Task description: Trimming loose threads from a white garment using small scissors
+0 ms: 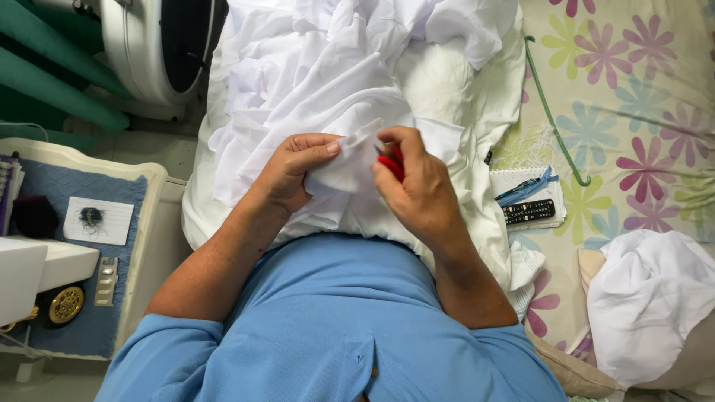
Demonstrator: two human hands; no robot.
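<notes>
Trimming white cloth over the lap

The left hand point(292, 170) pinches a fold of soft, crumpled white fabric point(328, 89) between thumb and forefinger, while the right hand point(418, 186) closes its fingers on a small red-handled snipper point(392, 164) just beside that fold. Keeping the fold taut and the blades close to the pinch would likely give a clean cut. A black remote point(529, 211) lies on a notepad point(553, 195) towards the flowered bedsheet's point(633, 112) near edge.
</notes>
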